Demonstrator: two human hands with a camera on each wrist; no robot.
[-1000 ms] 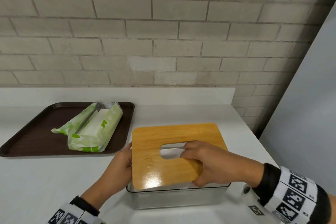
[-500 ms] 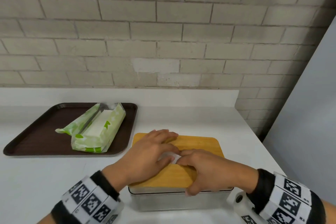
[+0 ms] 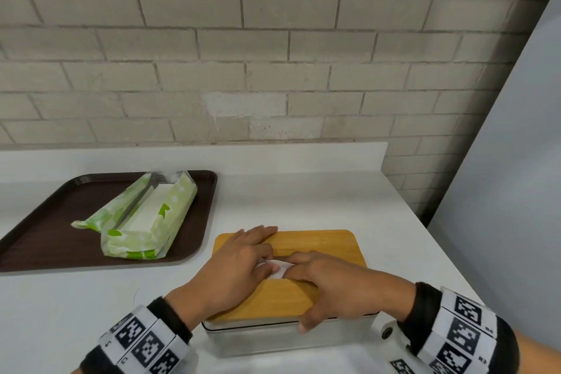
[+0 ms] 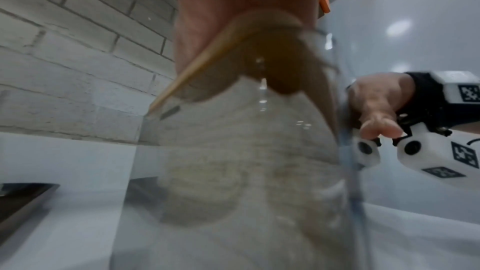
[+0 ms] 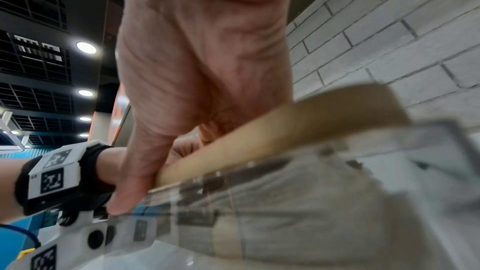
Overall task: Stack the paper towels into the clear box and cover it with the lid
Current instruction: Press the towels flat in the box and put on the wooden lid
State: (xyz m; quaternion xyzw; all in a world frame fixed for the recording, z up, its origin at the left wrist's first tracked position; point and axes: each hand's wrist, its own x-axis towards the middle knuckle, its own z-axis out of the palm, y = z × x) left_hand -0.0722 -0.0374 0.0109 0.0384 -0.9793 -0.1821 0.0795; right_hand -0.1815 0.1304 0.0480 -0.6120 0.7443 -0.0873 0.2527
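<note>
The clear box (image 3: pixel 258 340) stands at the near edge of the white counter with the wooden lid (image 3: pixel 328 249) lying flat on it. A bit of white paper towel (image 3: pixel 280 272) pokes up through the lid's slot. My left hand (image 3: pixel 243 258) lies flat on the lid's left half, its thumb touching the towel. My right hand (image 3: pixel 321 285) has curled fingers at the slot and its thumb hooked over the front rim. In the right wrist view, the right hand (image 5: pixel 197 73) clamps the lid (image 5: pixel 298 122) onto the box (image 5: pixel 311 202).
A dark brown tray (image 3: pixel 45 243) sits at the left with an opened green-and-white paper towel pack (image 3: pixel 145 222) on it. A brick wall runs along the back. A grey panel (image 3: pixel 510 191) borders the counter's right side.
The left hand moved from the box's left side up onto the lid. The lid settled flat on the box. Both hands now meet at the slot over the towel.
</note>
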